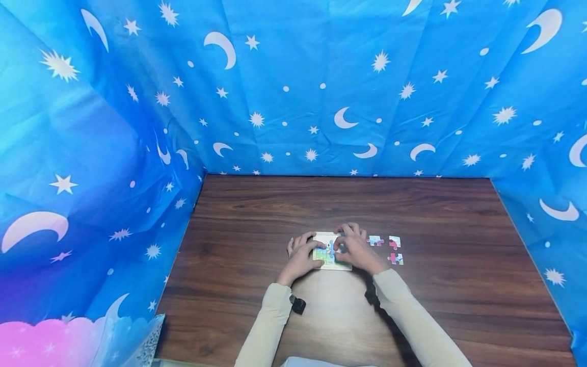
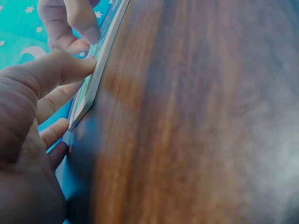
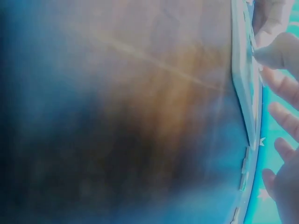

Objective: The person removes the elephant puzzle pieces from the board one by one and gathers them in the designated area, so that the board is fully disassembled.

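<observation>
A small jigsaw puzzle board (image 1: pixel 339 266) with a pale rim and a colourful picture lies on the table. My left hand (image 1: pixel 300 260) holds it along its left side, the thumb at the near edge and other fingers at the left and far edges. Over the right half, my right hand (image 1: pixel 357 251) has thumb and index finger bent down, pinching a bluish puzzle piece (image 1: pixel 331 248) at the picture's surface; the fingers partly hide it. In the right wrist view the right thumb (image 3: pixel 275 53) meets the board's surface, with the other fingers spread behind.
Right of the board lie three loose puzzle pieces: one (image 1: pixel 375 240) near the right fingers, another (image 1: pixel 394 242) farther right, a third (image 1: pixel 395 259) below it. The brown wooden table (image 1: pixel 257 204) is bordered by blue star-and-moon cloth (image 1: pixel 293 102). A pale object (image 1: pixel 312 362) shows at the near edge.
</observation>
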Action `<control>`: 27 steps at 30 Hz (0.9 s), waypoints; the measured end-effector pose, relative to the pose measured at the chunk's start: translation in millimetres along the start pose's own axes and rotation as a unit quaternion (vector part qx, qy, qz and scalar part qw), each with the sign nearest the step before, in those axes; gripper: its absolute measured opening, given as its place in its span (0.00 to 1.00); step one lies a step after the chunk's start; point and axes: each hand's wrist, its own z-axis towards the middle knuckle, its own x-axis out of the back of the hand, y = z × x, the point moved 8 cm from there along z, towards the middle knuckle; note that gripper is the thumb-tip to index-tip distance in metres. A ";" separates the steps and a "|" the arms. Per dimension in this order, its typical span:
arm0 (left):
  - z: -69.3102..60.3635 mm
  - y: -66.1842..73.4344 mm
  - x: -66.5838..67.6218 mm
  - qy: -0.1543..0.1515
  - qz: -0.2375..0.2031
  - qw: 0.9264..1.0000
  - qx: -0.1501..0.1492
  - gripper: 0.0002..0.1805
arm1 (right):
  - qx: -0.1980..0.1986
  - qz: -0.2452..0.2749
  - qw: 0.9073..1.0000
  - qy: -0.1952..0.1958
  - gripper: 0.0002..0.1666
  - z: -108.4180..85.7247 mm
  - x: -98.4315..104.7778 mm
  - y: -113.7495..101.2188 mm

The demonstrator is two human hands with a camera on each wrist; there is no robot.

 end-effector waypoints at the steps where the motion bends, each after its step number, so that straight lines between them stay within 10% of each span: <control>1: 0.5 0.0 -0.3 0.000 0.000 1.000 0.001 0.19 | 0.000 0.002 1.000 0.005 0.10 -0.7 1.1 0.6; 27: 4.5 2.2 0.3 -0.065 -0.006 0.998 0.022 0.23 | -0.032 0.069 0.989 0.130 0.11 -67.7 58.4 38.9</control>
